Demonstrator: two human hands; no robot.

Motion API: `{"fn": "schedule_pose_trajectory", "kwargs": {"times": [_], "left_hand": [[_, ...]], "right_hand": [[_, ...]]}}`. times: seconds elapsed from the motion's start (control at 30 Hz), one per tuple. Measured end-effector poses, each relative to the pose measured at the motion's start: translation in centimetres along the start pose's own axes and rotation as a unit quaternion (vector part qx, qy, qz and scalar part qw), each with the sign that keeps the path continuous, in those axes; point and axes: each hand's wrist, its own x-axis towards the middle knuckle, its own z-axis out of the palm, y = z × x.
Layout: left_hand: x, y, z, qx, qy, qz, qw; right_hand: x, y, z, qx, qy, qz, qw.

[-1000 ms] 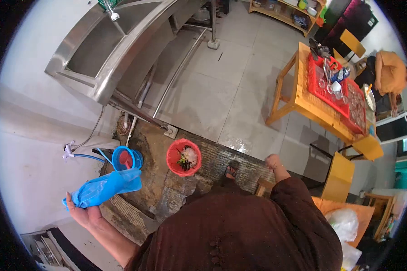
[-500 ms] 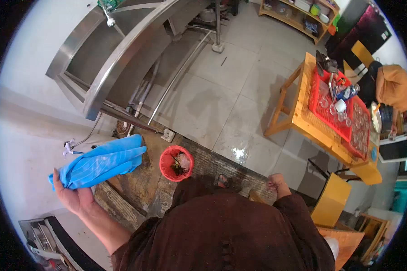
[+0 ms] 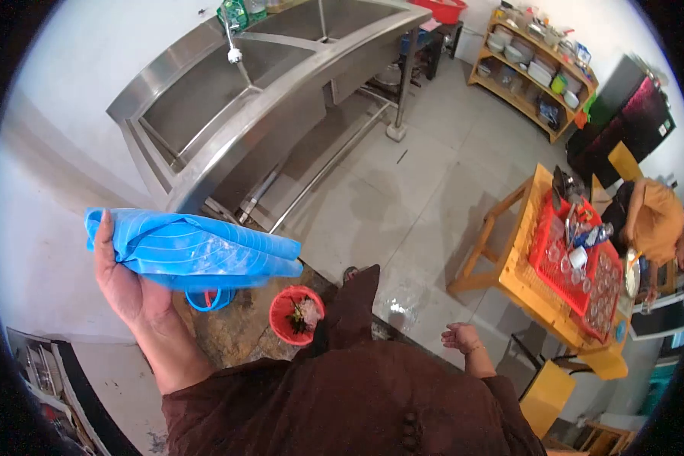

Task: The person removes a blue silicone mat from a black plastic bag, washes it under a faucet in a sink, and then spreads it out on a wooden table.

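A folded blue silicone kneading mat (image 3: 197, 247) with thin white curved lines and whitish smears is held up on the left side. My left hand (image 3: 133, 292) grips its left end, with the thumb over the near face and the other fingers partly hidden. Out to the right, my right hand (image 3: 461, 340) hangs over the floor with its fingers apart and nothing in it. Below the mat stands a red bucket (image 3: 277, 310) with green and pale scraps inside. Behind the mat shows part of a light blue handled container (image 3: 209, 300).
A steel sink (image 3: 228, 137) with a tap (image 3: 234, 55) stands ahead on the left. To the right, a wooden table (image 3: 501, 277) bears red baskets (image 3: 543, 262) of glasses and utensils. A person (image 3: 653, 220) is beyond it. Shelves (image 3: 536, 68) hold bowls at the back.
My left hand has raised the mat and brought it nearer the sink. My right hand has gone from curled to spread fingers. The view has tilted up, showing more of the sink and shelves.
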Motion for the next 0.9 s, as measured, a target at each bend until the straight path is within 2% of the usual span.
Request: {"fn": "schedule_pose_trajectory", "kwargs": {"times": [0.13,0.3,0.43,0.5,0.6,0.67,0.7,0.8,0.87,0.9], "left_hand": [[3.5,0.8,1.1,0.000,-0.005,0.013,1.000],[9.0,4.3,3.6,0.066,0.045,0.130,0.988],[13.6,7.8,7.2,0.191,-0.006,0.240,0.952],[16.7,9.0,9.0,0.235,-0.038,0.272,0.932],[22.3,8.7,10.7,0.258,-0.060,0.268,0.926],[25.9,7.5,11.8,0.261,-0.021,0.206,0.943],[27.6,7.0,11.3,0.262,-0.015,0.212,0.941],[32.2,5.1,9.5,0.250,0.042,0.196,0.947],[34.5,3.9,8.9,0.206,0.120,0.168,0.957],[35.5,3.3,8.3,0.187,0.138,0.173,0.957]], "right_hand": [[0.0,-8.8,3.7,-0.031,-0.066,-0.045,0.996],[4.8,-20.7,9.3,-0.100,-0.090,-0.080,0.988],[9.6,-29.4,13.5,-0.135,-0.120,-0.136,0.974],[9.2,-33.4,16.5,-0.115,-0.142,-0.161,0.970],[6.1,-38.7,20.3,-0.073,-0.187,-0.197,0.960],[3.8,-42.8,22.3,-0.147,-0.216,-0.213,0.942],[3.3,-45.0,22.9,-0.152,-0.223,-0.214,0.939],[0.9,-52.0,24.7,-0.157,-0.266,-0.300,0.902],[-1.8,-56.8,26.7,-0.172,-0.274,-0.329,0.887],[-3.0,-59.2,27.7,-0.182,-0.293,-0.373,0.861]]}}
